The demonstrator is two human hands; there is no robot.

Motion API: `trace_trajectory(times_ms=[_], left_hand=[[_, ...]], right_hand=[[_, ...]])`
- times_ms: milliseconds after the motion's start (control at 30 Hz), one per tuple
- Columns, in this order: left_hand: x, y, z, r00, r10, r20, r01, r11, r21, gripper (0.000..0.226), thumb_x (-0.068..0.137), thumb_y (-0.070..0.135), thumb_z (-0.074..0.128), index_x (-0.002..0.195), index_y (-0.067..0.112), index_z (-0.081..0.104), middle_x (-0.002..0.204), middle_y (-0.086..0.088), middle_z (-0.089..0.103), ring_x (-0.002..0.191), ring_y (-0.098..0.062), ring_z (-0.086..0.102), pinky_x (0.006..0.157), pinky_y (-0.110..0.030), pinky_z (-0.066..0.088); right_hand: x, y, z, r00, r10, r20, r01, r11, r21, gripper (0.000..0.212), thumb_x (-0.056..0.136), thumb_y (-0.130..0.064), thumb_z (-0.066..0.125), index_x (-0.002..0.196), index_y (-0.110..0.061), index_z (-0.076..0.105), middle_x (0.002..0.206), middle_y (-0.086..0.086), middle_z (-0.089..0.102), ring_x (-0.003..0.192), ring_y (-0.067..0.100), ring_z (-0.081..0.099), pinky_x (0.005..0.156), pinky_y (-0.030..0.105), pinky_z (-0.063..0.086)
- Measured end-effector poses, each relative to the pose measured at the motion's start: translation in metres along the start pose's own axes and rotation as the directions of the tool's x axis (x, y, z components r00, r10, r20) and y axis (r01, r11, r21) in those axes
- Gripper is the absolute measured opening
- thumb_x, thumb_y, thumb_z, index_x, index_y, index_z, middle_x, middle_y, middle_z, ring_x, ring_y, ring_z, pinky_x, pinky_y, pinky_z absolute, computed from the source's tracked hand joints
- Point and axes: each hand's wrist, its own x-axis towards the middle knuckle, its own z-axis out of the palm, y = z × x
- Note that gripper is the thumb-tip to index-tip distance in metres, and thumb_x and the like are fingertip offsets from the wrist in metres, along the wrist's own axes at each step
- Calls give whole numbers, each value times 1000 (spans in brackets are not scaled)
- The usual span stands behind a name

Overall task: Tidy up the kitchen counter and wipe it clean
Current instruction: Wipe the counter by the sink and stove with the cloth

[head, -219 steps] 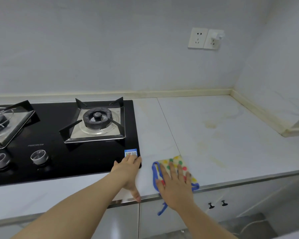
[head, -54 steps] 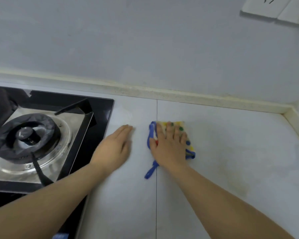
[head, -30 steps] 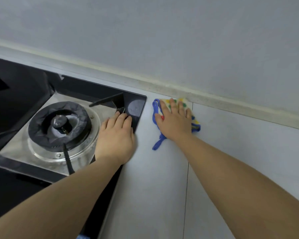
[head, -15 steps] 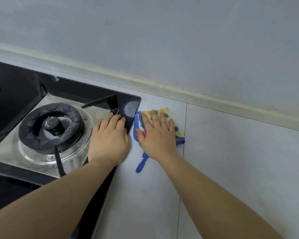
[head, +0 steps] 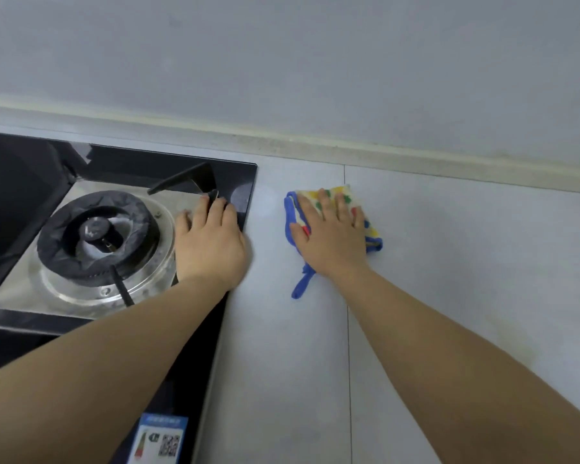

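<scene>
Sliding right, the cloth (head: 340, 209) has left the stove (head: 121, 229) edge and now lies on the counter (head: 449, 262) near the back wall. The right hand (head: 332, 236) presses it flat, fingers spread. The left hand (head: 211, 242) rests flat on the stove corner, holding nothing. Wiping goes on.

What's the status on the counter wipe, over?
Right hand flat on dotted cloth, pressing it to counter. Left hand braced on stove corner. Nothing in the way.
</scene>
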Motion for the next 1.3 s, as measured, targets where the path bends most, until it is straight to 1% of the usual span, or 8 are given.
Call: trace_trajectory(times_ms=[133, 267, 400, 600, 767, 933, 1100, 1300], left_hand=[[-7, 16, -2, 976, 208, 65, -214, 972, 99, 50, 99, 25, 18, 147, 12, 26, 158, -5, 18, 147, -26, 1, 116, -49, -1], [-30, 75, 6, 933, 311, 180, -311, 950, -31, 51, 101, 29, 21, 150, 19, 11, 159, 2, 8, 148, -20, -6, 117, -46, -4], [-54, 120, 11, 890, 330, 315, -331, 942, -51, 56, 101, 34, 16, 151, 17, -3, 160, -3, -7, 147, -21, -11, 119, -48, -4], [-80, 161, -4, 736, 399, 546, -519, 851, 77, 82, 88, 71, 10, 147, 23, -20, 155, -12, -24, 143, -37, -20, 110, -66, -1], [-94, 178, -9, 688, 379, 619, -542, 835, 91, 95, 81, 80, 14, 145, 21, -24, 153, -13, -30, 140, -40, -25, 108, -69, -3], [-96, 178, -9, 681, 404, 611, -582, 805, 116, 101, 77, 83, 17, 144, 20, -27, 151, -17, -30, 139, -43, -25, 106, -72, -1], [-93, 184, -13, 626, 354, 695, -579, 808, 110, 114, 70, 88, 29, 141, 24, -32, 147, -17, -38, 135, -45, -31, 105, -73, -4], [-80, 204, -17, 571, 270, 775, -492, 868, 60, 131, 56, 87, 54, 135, 37, -37, 144, -11, -45, 133, -45, -35, 102, -77, -2]], right_hand=[[-46, 25, 4, 986, 165, -16, -165, 986, 11, 57, 95, -47, 24, 150, -36, 12, 160, 1, 6, 148, 24, 1, 117, 47, 0], [-93, 30, 4, 975, 191, -118, -193, 981, -6, 63, 79, -49, 26, 131, -30, 55, 138, 8, 54, 127, 32, 51, 103, 53, 37], [-129, 62, 7, 978, 206, -33, -206, 978, 6, 77, 77, -54, 3, 148, -33, 24, 158, 2, 21, 147, 28, 14, 117, 47, 5], [-176, 121, 2, 911, 399, -102, -402, 916, -4, 81, 74, -61, -5, 150, -36, 10, 160, -2, 10, 148, 22, 4, 118, 42, 1], [-195, 113, -2, 803, 595, -37, -591, 803, 83, 63, 97, -52, 19, 151, -30, -2, 160, 2, -6, 148, 26, -7, 118, 47, -4], [-221, 152, -2, 903, 410, -126, -417, 908, -31, 72, 86, -57, 4, 144, -28, 38, 150, 4, 38, 138, 31, 37, 114, 46, 22], [-226, 185, -21, 652, 757, -34, -755, 653, 57, 61, 97, -49, 22, 152, -27, 5, 160, 5, 3, 147, 30, 3, 119, 48, 5], [-209, 153, -10, 913, 407, -3, -407, 912, -48, 63, 79, -50, 29, 128, -25, 59, 133, 8, 59, 120, 34, 57, 105, 44, 26]])
